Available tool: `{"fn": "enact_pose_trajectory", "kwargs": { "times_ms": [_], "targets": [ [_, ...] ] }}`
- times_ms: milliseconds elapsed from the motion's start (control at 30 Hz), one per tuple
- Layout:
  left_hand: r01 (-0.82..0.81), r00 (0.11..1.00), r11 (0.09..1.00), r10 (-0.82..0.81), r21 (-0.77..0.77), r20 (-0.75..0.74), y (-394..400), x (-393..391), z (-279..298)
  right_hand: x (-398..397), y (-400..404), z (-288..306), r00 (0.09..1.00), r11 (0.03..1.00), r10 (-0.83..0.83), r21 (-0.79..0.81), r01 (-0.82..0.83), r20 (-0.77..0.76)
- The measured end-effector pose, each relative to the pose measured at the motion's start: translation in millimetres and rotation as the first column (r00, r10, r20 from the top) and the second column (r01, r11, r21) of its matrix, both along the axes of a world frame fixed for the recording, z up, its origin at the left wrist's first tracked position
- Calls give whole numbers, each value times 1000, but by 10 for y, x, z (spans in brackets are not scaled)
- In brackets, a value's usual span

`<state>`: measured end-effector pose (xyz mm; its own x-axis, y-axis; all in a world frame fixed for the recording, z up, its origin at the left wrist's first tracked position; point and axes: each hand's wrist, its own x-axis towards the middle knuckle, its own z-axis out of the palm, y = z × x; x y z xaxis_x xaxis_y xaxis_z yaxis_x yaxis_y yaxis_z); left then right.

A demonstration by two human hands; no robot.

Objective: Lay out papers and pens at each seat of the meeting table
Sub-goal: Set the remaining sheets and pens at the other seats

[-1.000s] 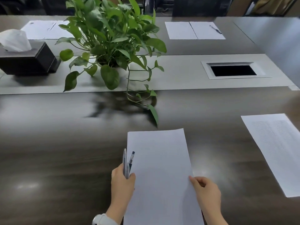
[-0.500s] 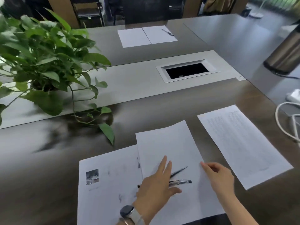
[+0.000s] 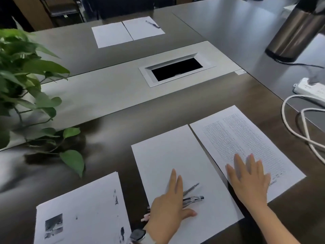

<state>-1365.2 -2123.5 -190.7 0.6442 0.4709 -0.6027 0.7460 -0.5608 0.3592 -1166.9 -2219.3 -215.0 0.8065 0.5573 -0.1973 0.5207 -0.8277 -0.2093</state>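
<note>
A blank white sheet (image 3: 175, 161) lies on the dark table in front of me. My left hand (image 3: 169, 205) lies flat on it, fingers straight, pressing two pens (image 3: 194, 197) against the paper. Right beside it lies a printed sheet (image 3: 241, 136) full of small text, edge to edge with the blank one. My right hand (image 3: 249, 178) rests flat on the printed sheet's near part, fingers spread. A stack of printed papers (image 3: 79, 208) with dark pictures lies at the near left. Across the table, two sheets (image 3: 123, 32) lie side by side with a pen (image 3: 152, 24) on them.
A leafy potted plant (image 3: 26, 95) hangs over the table's left side. A cable hatch (image 3: 176, 69) sits open in the light centre strip. At the right are a steel flask (image 3: 297, 30), a white power strip (image 3: 309, 87) and looping white cables (image 3: 302, 131).
The view turned right. The blank sheet and printed sheet now lie edge to edge, apart from the picture stack. My right hand went from the blank sheet's edge to flat on the printed sheet.
</note>
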Motion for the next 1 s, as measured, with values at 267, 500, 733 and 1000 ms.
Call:
{"fn": "enact_pose_trajectory", "kwargs": {
  "times_ms": [267,500,733,1000],
  "targets": [
    [-12,999,1000,11,-14,-38,-102,128,-38,43,-49,-129,997,999,-40,10,41,-73],
    [-11,999,1000,10,-11,-37,-117,135,-34,34,-48,-123,997,999,-37,19,38,-74],
    [-21,1000,999,20,-28,-21,-126,134,0,52,-58,-125,997,999,-34,26,36,-64],
    [-139,983,987,147,-84,106,-159,102,135,-71,-30,70,1000,978,-5,210,1,21]
  ]
}}
